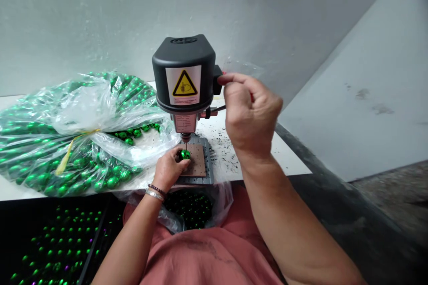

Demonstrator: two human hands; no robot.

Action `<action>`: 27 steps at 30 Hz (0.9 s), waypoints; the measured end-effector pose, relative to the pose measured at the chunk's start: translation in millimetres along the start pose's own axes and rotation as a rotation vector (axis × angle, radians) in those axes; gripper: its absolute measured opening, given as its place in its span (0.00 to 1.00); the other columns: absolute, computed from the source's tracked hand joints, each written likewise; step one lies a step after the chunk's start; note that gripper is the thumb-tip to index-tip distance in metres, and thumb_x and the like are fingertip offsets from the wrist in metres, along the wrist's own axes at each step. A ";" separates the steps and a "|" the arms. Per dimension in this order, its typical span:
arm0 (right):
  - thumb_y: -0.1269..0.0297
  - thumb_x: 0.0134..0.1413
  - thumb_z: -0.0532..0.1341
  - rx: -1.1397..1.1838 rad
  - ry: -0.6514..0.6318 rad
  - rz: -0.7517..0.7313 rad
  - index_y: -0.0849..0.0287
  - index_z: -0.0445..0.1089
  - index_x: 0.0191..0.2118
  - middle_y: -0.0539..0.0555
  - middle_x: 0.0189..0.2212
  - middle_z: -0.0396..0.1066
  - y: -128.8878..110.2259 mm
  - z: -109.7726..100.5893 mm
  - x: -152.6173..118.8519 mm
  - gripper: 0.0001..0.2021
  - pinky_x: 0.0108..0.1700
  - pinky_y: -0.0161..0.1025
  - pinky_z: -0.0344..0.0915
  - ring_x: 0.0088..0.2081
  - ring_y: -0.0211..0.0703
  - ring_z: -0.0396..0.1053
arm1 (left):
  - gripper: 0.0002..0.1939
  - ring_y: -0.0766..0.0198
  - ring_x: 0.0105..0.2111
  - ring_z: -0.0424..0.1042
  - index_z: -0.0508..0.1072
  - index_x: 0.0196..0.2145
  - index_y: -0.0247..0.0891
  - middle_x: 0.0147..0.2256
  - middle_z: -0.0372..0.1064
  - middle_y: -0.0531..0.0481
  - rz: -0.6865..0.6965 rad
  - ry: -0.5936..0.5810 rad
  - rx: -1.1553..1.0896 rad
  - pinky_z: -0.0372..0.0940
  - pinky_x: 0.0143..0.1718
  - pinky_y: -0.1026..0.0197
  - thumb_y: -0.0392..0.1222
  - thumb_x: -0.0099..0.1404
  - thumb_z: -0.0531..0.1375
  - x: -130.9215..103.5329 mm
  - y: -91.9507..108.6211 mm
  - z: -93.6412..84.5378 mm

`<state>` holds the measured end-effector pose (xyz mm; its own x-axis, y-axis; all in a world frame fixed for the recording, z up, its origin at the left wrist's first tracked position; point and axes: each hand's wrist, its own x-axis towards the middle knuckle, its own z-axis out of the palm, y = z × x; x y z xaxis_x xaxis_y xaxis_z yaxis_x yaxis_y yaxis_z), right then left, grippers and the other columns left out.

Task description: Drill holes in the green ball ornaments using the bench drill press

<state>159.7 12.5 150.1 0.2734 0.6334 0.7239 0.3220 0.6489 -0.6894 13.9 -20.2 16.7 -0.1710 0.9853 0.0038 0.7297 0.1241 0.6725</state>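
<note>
A black drill press [183, 73] with a yellow warning label stands on the white table. Under its bit, my left hand [170, 167] pinches a shiny green ball [185, 155] against a brown board [198, 162] on the press's grey base [207, 173]. The thin bit comes down at the top of the ball. My right hand [250, 107] is raised beside the press head, fingers curled, the index finger reaching to the black box on its right side. A bit of red shows within the curled fingers, probably a handle, mostly hidden.
A large clear plastic bag [83, 111] of green balls, tied with yellow string, covers the table's left part. Dark shavings lie right of the base. An open bag [224, 205] of dark green balls sits at my lap, and a black container with green balls is lower left.
</note>
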 end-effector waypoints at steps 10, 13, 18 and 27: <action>0.71 0.49 0.53 0.034 -0.043 0.033 0.66 0.74 0.30 0.45 0.14 0.57 -2.4 -0.7 7.7 0.12 0.18 0.26 0.49 0.16 0.23 0.52 | 0.20 0.66 0.29 0.68 0.67 0.44 0.39 0.32 0.70 0.52 0.060 -0.060 -0.229 0.61 0.32 0.64 0.43 0.52 0.61 -54.8 4.3 -15.9; 0.71 0.49 0.53 0.051 -0.039 0.031 0.66 0.74 0.30 0.46 0.15 0.58 -1.6 0.7 7.2 0.12 0.19 0.27 0.50 0.17 0.24 0.53 | 0.20 0.66 0.30 0.68 0.68 0.44 0.40 0.33 0.70 0.52 0.067 -0.086 -0.240 0.62 0.32 0.64 0.42 0.52 0.61 -61.8 5.8 -16.1; 0.72 0.49 0.53 0.094 -0.042 0.046 0.66 0.73 0.30 0.45 0.15 0.58 0.0 0.4 4.0 0.11 0.18 0.26 0.52 0.17 0.25 0.53 | 0.18 0.63 0.33 0.69 0.70 0.43 0.42 0.35 0.71 0.52 0.110 -0.119 -0.220 0.63 0.39 0.61 0.40 0.52 0.62 -67.8 3.0 -14.2; 0.73 0.49 0.53 0.103 -0.041 0.011 0.66 0.73 0.29 0.45 0.15 0.55 0.1 -0.8 0.6 0.11 0.18 0.25 0.50 0.17 0.23 0.52 | 0.25 0.60 0.40 0.68 0.72 0.45 0.41 0.45 0.69 0.46 0.057 -0.084 -0.331 0.62 0.44 0.59 0.47 0.48 0.65 -68.6 -2.4 -12.2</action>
<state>160.7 12.6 150.5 0.2387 0.6560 0.7160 0.2237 0.6803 -0.6979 15.8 -89.6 24.0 -0.0710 0.9975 -0.0034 0.4799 0.0372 0.8766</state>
